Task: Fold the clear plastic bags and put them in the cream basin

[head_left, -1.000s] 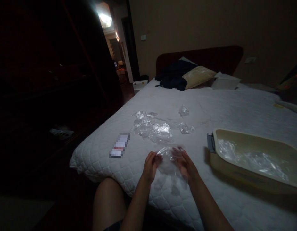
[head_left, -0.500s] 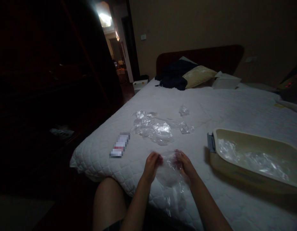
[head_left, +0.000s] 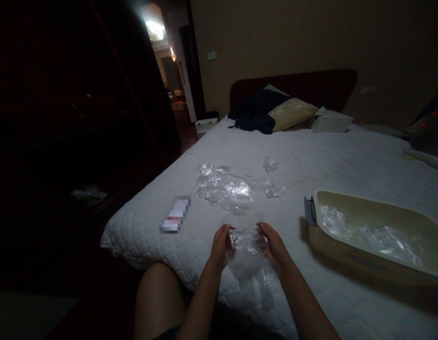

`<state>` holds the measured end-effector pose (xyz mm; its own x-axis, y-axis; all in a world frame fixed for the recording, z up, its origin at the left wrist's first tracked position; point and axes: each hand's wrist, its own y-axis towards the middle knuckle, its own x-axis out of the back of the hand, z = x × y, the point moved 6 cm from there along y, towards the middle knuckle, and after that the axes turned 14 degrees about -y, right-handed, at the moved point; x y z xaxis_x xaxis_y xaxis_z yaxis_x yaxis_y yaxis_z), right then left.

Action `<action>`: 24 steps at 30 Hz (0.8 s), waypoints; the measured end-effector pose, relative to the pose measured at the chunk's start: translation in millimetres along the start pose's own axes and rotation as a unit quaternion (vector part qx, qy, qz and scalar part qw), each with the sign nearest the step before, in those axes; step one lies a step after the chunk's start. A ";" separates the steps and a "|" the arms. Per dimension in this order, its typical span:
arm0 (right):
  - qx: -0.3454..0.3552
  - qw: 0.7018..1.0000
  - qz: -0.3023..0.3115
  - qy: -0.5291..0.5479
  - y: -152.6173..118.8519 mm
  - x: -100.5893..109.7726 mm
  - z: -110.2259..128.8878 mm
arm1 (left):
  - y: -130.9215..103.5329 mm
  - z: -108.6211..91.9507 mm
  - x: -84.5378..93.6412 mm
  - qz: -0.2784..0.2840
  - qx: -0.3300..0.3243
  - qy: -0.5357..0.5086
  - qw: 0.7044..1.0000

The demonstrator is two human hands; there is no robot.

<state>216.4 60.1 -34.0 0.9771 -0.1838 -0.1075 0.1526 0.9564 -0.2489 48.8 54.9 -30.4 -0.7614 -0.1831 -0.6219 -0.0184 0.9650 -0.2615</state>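
Observation:
A clear plastic bag is stretched between my two hands over the near edge of the bed, its lower part hanging toward me. My left hand pinches its left side near the top, thumb and fingers closed. On the opposite side, my right hand grips the same bag in a like way. Just beyond my hands lies a crumpled heap of clear plastic bags on the bed. Two smaller crumpled pieces sit by it, a plastic bag and a balled one farther back.
A cream plastic bin with clear plastic inside stands on the bed at right. A blurred-out phone-like object lies left of my hands. Dark cloth, a beige pillow and a white box are near the headboard.
The bag between my hands has spread flatter and wider, its upper edge now showing above my fingers. My hands, blurred before, are steadier in nearly the same place.

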 end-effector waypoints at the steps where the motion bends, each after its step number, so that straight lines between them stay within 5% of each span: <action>1: 0.011 1.000 -0.008 -0.011 0.1 1.9 1.1 | 0.3 0.7 -0.3 0.003 0.005 0.011 1.000; 11: 0.111 0.986 -0.043 -0.114 -9.3 19.3 6.9 | 7.0 -1.4 1.9 0.000 -0.022 0.028 0.999; 15: 0.100 0.990 -0.035 -0.094 -13.3 19.9 8.6 | 4.6 -0.1 2.6 -0.005 0.006 0.041 0.999; 21: 0.049 0.994 -0.092 -0.019 -10.9 30.6 5.9 | 1.3 1.9 -7.5 0.074 0.008 0.034 0.997; 24: 0.013 0.997 -0.071 0.020 -6.5 32.4 5.4 | 4.7 8.3 -7.5 0.078 0.021 0.047 0.996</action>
<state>247.9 49.1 -30.7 0.9386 -0.3265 -0.1116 0.2936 0.9255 -0.2392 59.8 59.3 -33.1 -0.8101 -0.0117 -0.5862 0.1306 0.9711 -0.1999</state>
